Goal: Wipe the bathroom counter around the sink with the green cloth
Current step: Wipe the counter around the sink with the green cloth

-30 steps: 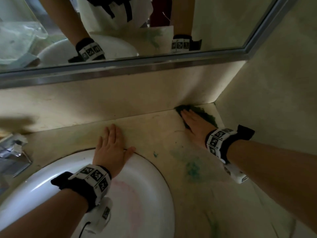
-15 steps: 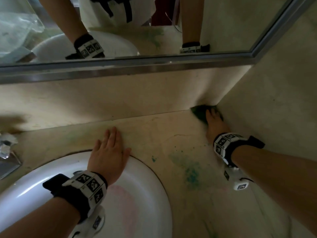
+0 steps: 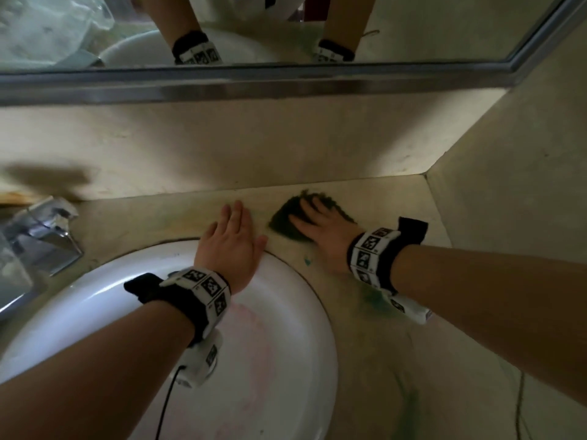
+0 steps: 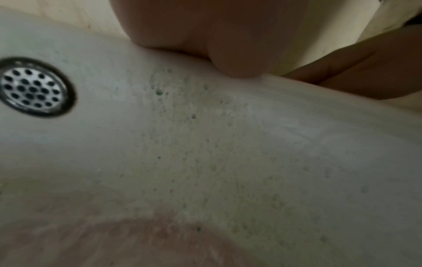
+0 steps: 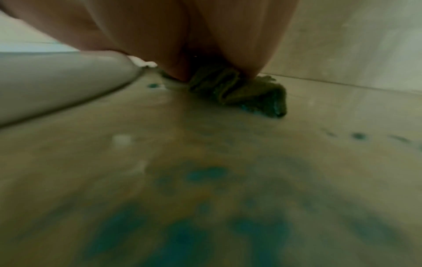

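Observation:
The green cloth (image 3: 286, 219) lies bunched on the beige counter (image 3: 359, 344) just behind the white sink (image 3: 286, 360). My right hand (image 3: 317, 222) presses flat on top of it with straight fingers. In the right wrist view the cloth (image 5: 239, 90) sticks out folded from under the palm. My left hand (image 3: 230, 236) rests flat, fingers straight, across the sink's back rim and the counter, a little left of the cloth. The left wrist view shows the sink bowl (image 4: 205, 153) and its metal drain (image 4: 32, 87) under the palm.
Blue-green smears (image 3: 378, 300) stain the counter right of the sink; they also show as stains (image 5: 205, 207) close under the right wrist. A chrome faucet (image 3: 41, 236) stands at the left. The backsplash (image 3: 254, 144), side wall (image 3: 514, 185) and mirror frame (image 3: 254, 87) bound the counter.
My right hand has slid the cloth leftward out of the back right corner toward my left hand. The left hand has stayed on the sink rim.

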The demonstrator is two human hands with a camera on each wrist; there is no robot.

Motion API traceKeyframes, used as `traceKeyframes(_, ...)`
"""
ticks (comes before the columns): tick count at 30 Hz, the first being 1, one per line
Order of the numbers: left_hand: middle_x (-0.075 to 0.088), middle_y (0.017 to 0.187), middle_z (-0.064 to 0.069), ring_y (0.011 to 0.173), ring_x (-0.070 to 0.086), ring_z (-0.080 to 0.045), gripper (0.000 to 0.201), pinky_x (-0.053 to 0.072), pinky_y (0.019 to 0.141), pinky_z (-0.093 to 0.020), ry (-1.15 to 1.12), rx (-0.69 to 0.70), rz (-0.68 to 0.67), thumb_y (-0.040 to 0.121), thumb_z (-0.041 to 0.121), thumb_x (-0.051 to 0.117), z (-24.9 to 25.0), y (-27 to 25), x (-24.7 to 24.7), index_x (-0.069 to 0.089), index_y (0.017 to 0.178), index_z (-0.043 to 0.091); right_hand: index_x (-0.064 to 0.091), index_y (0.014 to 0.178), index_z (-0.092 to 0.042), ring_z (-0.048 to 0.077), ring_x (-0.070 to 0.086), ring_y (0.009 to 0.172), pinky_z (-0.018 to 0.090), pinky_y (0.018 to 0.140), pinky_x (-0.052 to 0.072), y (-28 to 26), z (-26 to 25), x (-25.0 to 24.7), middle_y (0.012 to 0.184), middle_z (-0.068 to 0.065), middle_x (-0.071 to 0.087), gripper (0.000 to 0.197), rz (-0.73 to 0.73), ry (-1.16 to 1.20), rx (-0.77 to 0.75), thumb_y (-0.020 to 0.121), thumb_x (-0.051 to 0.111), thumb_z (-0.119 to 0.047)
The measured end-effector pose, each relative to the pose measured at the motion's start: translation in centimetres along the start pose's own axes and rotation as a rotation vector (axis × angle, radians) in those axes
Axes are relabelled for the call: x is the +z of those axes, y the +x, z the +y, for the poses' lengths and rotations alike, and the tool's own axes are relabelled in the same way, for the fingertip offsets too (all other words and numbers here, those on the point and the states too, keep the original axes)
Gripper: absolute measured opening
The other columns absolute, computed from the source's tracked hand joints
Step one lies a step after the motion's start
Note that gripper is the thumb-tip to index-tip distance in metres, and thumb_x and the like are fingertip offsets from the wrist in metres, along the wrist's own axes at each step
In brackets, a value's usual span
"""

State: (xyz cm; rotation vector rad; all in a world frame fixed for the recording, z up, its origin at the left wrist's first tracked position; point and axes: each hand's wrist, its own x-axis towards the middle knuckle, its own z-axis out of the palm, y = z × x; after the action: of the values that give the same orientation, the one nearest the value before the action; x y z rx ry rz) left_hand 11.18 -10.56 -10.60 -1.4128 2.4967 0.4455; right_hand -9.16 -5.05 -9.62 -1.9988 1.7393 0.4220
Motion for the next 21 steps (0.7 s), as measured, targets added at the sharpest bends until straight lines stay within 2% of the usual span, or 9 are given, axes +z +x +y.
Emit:
traceKeyframes(2, -0.007, 0.161, -0.007, 0.149, -0.004, -0.023, 0.069, 0.01, 0.121, -0.039, 0.007, 0.0, 0.014, 0.098, 0.049, 0.008, -0.1, -0.1, 0.0, -0.002, 0.152, 0.008, 0.001, 0.152, -0.024, 0.032, -0.012, 0.146, 0.05, 0.119, -0.001, -0.9, -2.3, 1.3, 0.159, 0.011, -0.013, 0.067, -0.027, -0.037, -0.077, 0.094, 0.027, -0.043)
traceKeyframes(4, -0.007, 0.161, -0.008, 0.149, -0.005, -0.023, 0.069, 0.009, 0.121, -0.039, -0.009, -0.01, 0.017, 0.098, 0.049, 0.01, -0.2, -0.1, 0.0, -0.003, 0.152, 0.007, 0.013, 0.151, -0.018, 0.033, 0.001, 0.147, 0.052, 0.117, 0.006, -3.1, -2.8, 3.3, 0.16, 0.013, 0.002, 0.075, -0.032, -0.036, -0.119, 0.085, 0.006, -0.052)
traceKeyframes(7, -0.009, 0.161, -0.007, 0.148, -0.007, -0.023, 0.07, 0.006, 0.121, -0.039, -0.032, -0.009, -0.014, 0.098, 0.049, 0.01, -0.3, -0.1, -0.1, -0.004, 0.152, 0.007, 0.051, 0.135, -0.013, 0.034, 0.048, 0.129, 0.051, 0.096, 0.049, -7.4, -1.1, 5.3, 0.142, 0.014, 0.048, 0.063, -0.07, -0.161, -0.133, 0.091, 0.02, -0.045)
traceKeyframes(9, -0.009, 0.161, -0.007, 0.148, -0.007, -0.023, 0.07, 0.006, 0.121, -0.04, -0.034, -0.001, -0.017, 0.098, 0.05, 0.009, -0.3, -0.2, -0.1, -0.004, 0.152, 0.007, 0.063, 0.124, -0.015, 0.03, 0.061, 0.117, 0.043, 0.081, 0.058, -9.2, -0.5, 6.0, 0.131, 0.011, 0.06, 0.058, -0.099, -0.234, -0.1, 0.085, 0.03, -0.044)
traceKeyframes(12, -0.009, 0.161, -0.007, 0.148, -0.007, -0.023, 0.07, 0.006, 0.121, -0.04, -0.041, -0.001, -0.014, 0.098, 0.05, 0.01, -0.2, -0.2, -0.2, -0.005, 0.151, 0.008, 0.049, 0.137, -0.012, 0.029, 0.04, 0.134, 0.046, 0.1, 0.047, -8.9, -1.7, 5.8, 0.147, 0.012, 0.038, 0.069, -0.021, -0.193, -0.098, 0.097, 0.007, -0.051)
traceKeyframes(13, -0.01, 0.161, -0.007, 0.148, -0.007, -0.023, 0.07, 0.005, 0.121, -0.04, -0.044, 0.0, -0.021, 0.098, 0.05, 0.01, -0.1, -0.2, -0.2, -0.006, 0.151, 0.007, 0.031, 0.146, -0.011, 0.027, 0.016, 0.142, 0.047, 0.113, 0.03, -8.0, -2.0, 5.3, 0.154, 0.01, 0.014, 0.081, -0.031, -0.141, -0.119, 0.091, -0.008, -0.057)
traceKeyframes(15, -0.011, 0.16, -0.008, 0.148, -0.008, -0.024, 0.072, 0.005, 0.121, -0.04, -0.038, -0.008, -0.016, 0.098, 0.051, 0.011, -0.2, -0.3, -0.2, -0.008, 0.151, 0.007, -0.001, 0.151, -0.017, 0.017, -0.02, 0.138, 0.037, 0.117, -0.003, -5.0, -2.6, 3.9, 0.15, 0.001, -0.021, 0.093, -0.062, -0.081, -0.125, 0.072, -0.021, -0.061)
traceKeyframes(18, -0.011, 0.16, -0.01, 0.148, -0.008, -0.025, 0.073, 0.004, 0.121, -0.04, -0.033, -0.003, -0.013, 0.098, 0.051, 0.013, -0.2, -0.2, -0.3, -0.009, 0.151, 0.006, -0.008, 0.151, -0.017, 0.018, -0.022, 0.143, 0.036, 0.118, -0.008, -1.4, -3.9, 1.7, 0.156, 0.001, -0.022, 0.072, -0.038, -0.115, -0.131, 0.092, -0.003, -0.058)
traceKeyframes(21, -0.012, 0.16, -0.009, 0.148, -0.01, -0.025, 0.073, 0.003, 0.121, -0.041, -0.033, 0.004, -0.032, 0.098, 0.051, 0.014, -0.5, -0.1, -0.3, -0.009, 0.151, 0.006, -0.002, 0.152, -0.015, 0.023, -0.012, 0.147, 0.042, 0.122, 0.003, -2.9, -3.5, 2.5, 0.16, 0.006, -0.01, 0.077, -0.08, -0.102, -0.117, 0.09, -0.001, -0.061)
